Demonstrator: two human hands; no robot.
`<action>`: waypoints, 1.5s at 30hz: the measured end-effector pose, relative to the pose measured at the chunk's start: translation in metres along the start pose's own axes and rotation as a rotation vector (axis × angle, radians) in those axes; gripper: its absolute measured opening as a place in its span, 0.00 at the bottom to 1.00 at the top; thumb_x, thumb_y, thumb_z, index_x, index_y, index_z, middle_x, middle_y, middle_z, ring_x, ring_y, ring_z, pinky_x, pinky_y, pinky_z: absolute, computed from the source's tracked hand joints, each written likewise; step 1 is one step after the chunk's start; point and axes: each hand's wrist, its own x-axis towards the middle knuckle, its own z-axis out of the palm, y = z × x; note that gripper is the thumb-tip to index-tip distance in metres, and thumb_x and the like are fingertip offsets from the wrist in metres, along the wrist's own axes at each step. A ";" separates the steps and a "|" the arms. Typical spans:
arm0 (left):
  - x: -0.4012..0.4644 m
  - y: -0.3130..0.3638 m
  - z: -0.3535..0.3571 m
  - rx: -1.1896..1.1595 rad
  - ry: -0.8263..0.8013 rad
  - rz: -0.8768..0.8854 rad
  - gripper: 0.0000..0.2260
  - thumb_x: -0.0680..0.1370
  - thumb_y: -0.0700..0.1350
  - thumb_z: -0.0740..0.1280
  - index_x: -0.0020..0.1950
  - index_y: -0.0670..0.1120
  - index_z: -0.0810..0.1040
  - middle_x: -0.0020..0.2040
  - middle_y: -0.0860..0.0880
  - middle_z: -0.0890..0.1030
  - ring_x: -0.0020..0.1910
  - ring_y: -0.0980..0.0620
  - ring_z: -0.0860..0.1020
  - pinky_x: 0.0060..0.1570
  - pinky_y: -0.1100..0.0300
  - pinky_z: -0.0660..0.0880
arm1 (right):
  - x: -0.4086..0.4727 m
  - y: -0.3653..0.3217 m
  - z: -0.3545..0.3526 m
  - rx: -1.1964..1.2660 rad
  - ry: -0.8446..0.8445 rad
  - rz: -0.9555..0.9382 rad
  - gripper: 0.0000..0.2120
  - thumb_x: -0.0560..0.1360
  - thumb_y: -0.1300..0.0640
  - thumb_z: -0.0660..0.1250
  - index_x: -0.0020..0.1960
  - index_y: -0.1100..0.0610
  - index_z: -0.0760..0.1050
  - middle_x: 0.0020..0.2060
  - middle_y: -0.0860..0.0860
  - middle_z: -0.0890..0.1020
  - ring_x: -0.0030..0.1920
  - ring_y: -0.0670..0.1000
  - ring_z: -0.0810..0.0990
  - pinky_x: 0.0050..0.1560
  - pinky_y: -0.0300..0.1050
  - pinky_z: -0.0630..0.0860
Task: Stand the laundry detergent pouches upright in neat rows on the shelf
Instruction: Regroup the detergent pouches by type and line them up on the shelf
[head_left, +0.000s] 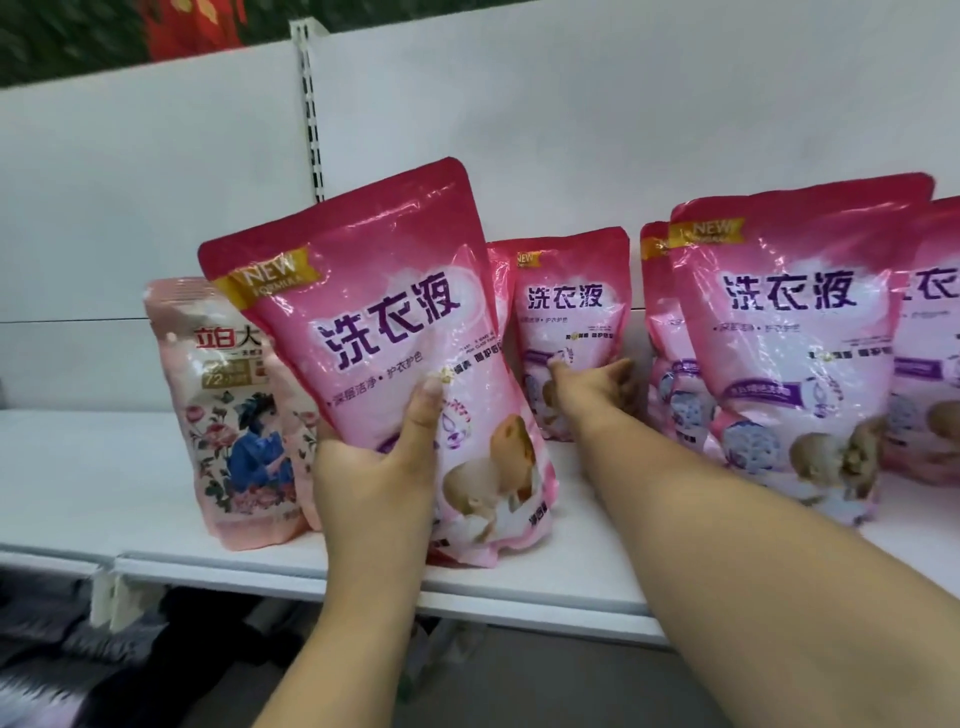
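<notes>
Our left hand (374, 462) grips a tilted pouch (395, 353). Our right hand (592, 387) reaches past it, fingers curled on a back pouch (571, 312).

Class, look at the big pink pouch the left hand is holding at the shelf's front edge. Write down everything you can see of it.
The glossy pink plastic detergent pouch has a darker pink sealed top, a yellow "NEW" corner banner, large purple Chinese characters and pictures near its base. It leans left, its bottom resting on the white shelf near the front edge. The left hand grips its lower part, thumb across the front. It overlaps a pale floral pouch behind.
</notes>
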 end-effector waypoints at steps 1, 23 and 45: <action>0.000 0.001 0.000 -0.005 -0.006 0.007 0.11 0.66 0.55 0.70 0.36 0.49 0.76 0.28 0.61 0.79 0.29 0.66 0.77 0.27 0.75 0.70 | 0.002 0.000 0.002 0.008 -0.012 0.004 0.42 0.75 0.46 0.63 0.75 0.60 0.39 0.75 0.60 0.48 0.75 0.59 0.49 0.73 0.56 0.48; 0.003 -0.002 0.002 -0.027 -0.147 0.155 0.25 0.64 0.65 0.71 0.49 0.47 0.79 0.36 0.56 0.83 0.35 0.65 0.80 0.36 0.68 0.77 | -0.151 -0.014 -0.060 0.273 -0.613 -0.377 0.46 0.56 0.29 0.68 0.66 0.55 0.67 0.62 0.53 0.76 0.63 0.54 0.74 0.65 0.56 0.69; -0.022 -0.028 -0.057 0.817 -0.685 0.857 0.28 0.74 0.65 0.52 0.44 0.46 0.84 0.38 0.50 0.84 0.34 0.52 0.82 0.45 0.62 0.67 | -0.122 0.017 -0.089 -0.052 -0.284 -0.215 0.43 0.66 0.49 0.75 0.70 0.58 0.52 0.64 0.55 0.71 0.63 0.57 0.71 0.65 0.57 0.68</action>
